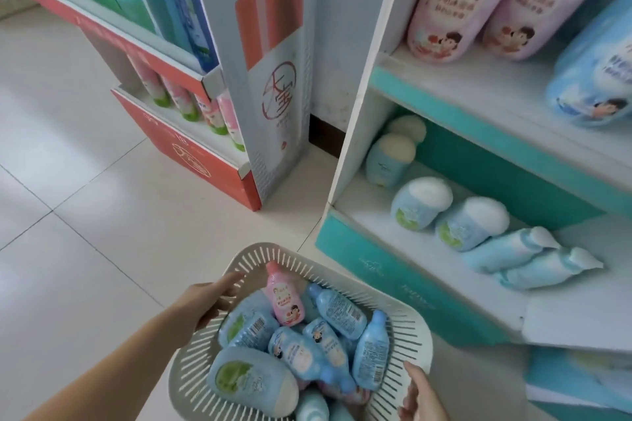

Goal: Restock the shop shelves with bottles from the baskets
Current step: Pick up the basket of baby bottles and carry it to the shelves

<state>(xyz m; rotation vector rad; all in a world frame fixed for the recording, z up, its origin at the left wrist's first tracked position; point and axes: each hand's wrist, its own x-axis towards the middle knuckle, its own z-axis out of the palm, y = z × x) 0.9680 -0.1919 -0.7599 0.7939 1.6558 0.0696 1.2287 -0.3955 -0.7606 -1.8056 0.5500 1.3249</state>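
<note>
Red display stand [191,147]: well left of and beyond the left grip, stocked. Left grip [208,301]: fingers curled over the left rim of the slatted basket [415,325], holding it. Between both grips: blue bottles [301,352] and one pink bottle [285,297], heaped. Right grip [419,396]: clasping the basket's right rim. Teal shelf [372,225]: beyond the right grip, part-filled. Step judged: bringing stock to the shelf; next, free one grip to lift a bottle.

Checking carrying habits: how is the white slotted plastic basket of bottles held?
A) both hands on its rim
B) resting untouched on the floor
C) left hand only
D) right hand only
A: the left hand and right hand each grip the white slotted plastic basket by its rim.
</note>
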